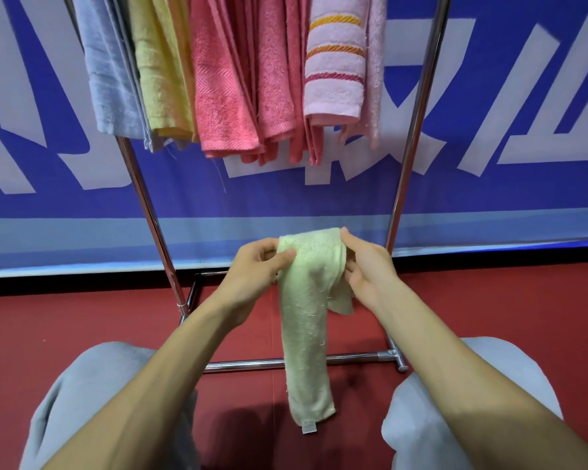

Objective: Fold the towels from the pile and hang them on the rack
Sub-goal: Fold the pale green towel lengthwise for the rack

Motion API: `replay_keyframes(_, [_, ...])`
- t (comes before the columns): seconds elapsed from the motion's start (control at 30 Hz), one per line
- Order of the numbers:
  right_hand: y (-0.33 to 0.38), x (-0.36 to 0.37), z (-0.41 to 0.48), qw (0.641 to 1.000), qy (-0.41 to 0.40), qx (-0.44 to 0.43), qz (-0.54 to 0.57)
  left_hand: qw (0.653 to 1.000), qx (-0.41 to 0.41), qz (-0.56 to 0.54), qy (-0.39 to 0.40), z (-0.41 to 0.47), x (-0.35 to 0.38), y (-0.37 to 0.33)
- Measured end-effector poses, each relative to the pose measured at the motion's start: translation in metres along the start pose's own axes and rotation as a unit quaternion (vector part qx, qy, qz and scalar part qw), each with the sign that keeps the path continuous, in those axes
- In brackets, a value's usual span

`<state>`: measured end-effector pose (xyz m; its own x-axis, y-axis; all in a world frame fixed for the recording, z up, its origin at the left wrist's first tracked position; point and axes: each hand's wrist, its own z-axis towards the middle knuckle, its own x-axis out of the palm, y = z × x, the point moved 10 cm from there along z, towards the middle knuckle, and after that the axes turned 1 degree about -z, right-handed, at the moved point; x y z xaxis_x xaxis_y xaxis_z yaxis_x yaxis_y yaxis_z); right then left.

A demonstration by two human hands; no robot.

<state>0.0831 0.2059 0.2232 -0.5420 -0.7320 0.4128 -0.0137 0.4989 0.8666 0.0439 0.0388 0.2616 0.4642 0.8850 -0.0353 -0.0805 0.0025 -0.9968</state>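
Observation:
A pale green towel (306,334) hangs in a long narrow strip in front of me, its white tag at the bottom end. My left hand (252,269) pinches its top left corner and my right hand (367,266) grips the top right edge. Behind it stands the metal rack (409,157), with several towels over its top bar: a light blue towel (112,79), a yellow towel (160,72), a coral pink towel (224,96) with more pink ones beside it, and a pale pink striped towel (335,69). The pile is out of view.
The rack's base bar (286,362) lies on the red floor (48,327) between my knees, which are in grey trousers (92,385). A blue banner with large white characters (523,164) fills the wall behind the rack.

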Motion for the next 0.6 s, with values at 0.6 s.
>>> replay_keyframes(0.6, [-0.059,0.065,-0.029,0.972,0.205,0.085,-0.079,0.981,-0.107,-0.123,-0.106,-0.001,-0.063,0.005])
